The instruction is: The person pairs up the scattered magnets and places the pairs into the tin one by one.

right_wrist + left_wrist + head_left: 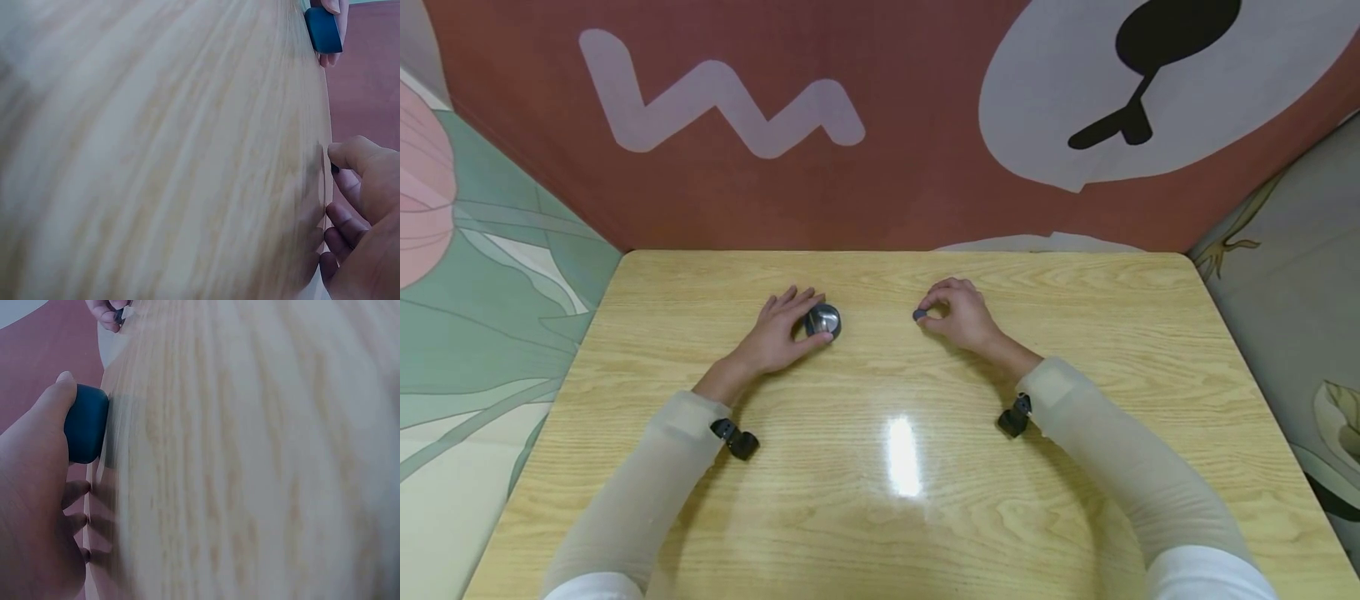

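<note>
A small rounded dark blue case (pixel 824 322) with a glossy top, probably an earbud case, stands on the table left of centre. My left hand (pixel 781 330) holds it between thumb and index finger, the other fingers spread on the far side. In the left wrist view the case's blue side (pixel 86 425) shows against the thumb. Over to the right, my right hand (pixel 958 315) pinches a small dark piece (pixel 920 314) between thumb and index finger, close above the tabletop. Fingers cover most of this piece, so its kind is unclear.
The wood-grain table (pixel 880 383) carries a bright light reflection near its middle. Behind it rises a reddish-brown patterned backdrop (pixel 917 200), with patterned cloth at both sides. A small black camera is worn on each wrist.
</note>
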Motion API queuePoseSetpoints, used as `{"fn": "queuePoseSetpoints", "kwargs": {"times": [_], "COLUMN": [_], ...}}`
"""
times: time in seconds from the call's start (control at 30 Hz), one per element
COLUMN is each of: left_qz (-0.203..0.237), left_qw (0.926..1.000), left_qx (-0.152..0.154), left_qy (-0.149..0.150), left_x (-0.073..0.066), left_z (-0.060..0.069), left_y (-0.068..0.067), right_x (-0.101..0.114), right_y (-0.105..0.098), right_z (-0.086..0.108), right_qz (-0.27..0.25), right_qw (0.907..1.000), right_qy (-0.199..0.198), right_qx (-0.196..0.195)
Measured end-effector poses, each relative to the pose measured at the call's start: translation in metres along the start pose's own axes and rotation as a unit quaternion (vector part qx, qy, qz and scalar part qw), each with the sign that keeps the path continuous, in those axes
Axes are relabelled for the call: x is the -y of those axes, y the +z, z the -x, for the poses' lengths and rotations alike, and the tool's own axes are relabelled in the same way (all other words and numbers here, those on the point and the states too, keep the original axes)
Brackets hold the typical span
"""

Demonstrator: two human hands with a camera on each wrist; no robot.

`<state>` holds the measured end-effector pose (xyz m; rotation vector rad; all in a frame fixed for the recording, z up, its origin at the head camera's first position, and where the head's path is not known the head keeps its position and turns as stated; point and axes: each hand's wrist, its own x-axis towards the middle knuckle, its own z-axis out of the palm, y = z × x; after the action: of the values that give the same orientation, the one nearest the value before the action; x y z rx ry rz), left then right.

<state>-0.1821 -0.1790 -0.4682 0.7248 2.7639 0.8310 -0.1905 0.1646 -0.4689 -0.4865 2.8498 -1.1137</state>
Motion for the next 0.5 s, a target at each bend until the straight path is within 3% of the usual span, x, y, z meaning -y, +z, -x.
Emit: {"fn": "queuePoseSetpoints", "kwargs": {"times": [0.5], "left_qz": [-0.016], "left_qw": [0.9998], "left_qx": [0.007], "left_qy": [-0.005], "left_x": [-0.001], "left_z": [-0.001], "left_y": [-0.002], "right_x": [0.017], "right_y": [0.000], "right_z": [-0.010], "right_qz": [-0.021], "right_qw": [0.9994], "right_qy": [-0.028], "right_qx": [-0.003]}}
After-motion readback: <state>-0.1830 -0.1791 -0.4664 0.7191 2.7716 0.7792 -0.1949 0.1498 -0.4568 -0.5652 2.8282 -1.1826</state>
